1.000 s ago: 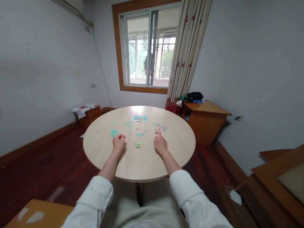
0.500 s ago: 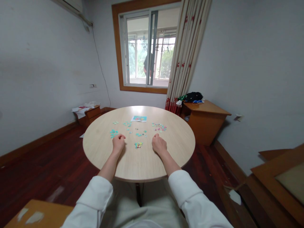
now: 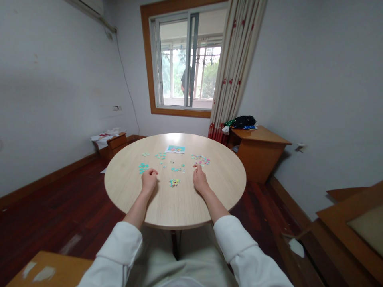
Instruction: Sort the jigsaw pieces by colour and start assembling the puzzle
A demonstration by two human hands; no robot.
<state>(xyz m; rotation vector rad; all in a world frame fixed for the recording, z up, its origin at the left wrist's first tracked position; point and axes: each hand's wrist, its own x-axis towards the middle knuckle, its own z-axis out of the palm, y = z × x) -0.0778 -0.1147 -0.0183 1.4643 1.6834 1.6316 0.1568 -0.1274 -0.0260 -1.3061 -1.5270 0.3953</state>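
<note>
My left hand [image 3: 149,179] rests on the round table [image 3: 176,209] with its fingers curled closed, just beside a cluster of turquoise jigsaw puzzle pieces [image 3: 143,166]. Whether anything is inside those fingers is hidden. My right hand [image 3: 200,178] has its fingers partly stretched forward, close to a group of pink and pale puzzle pieces [image 3: 204,161]; nothing shows in it. Between the hands lies a small joined patch of puzzle [image 3: 174,182], yellow and turquoise. Several loose pieces [image 3: 176,169] lie beyond that patch. A printed picture sheet [image 3: 175,149] is farther back.
More pale green pieces [image 3: 160,156] lie at the back left of the tabletop. A wooden cabinet [image 3: 263,139] with dark cloth on it stands behind the table's right side. Papers [image 3: 107,135] lie on a low wooden unit at left. A person is visible through the window.
My right hand has shifted slightly forward, and its fingers have stretched out from a more curled shape toward the pink pieces. My left hand stays where it was.
</note>
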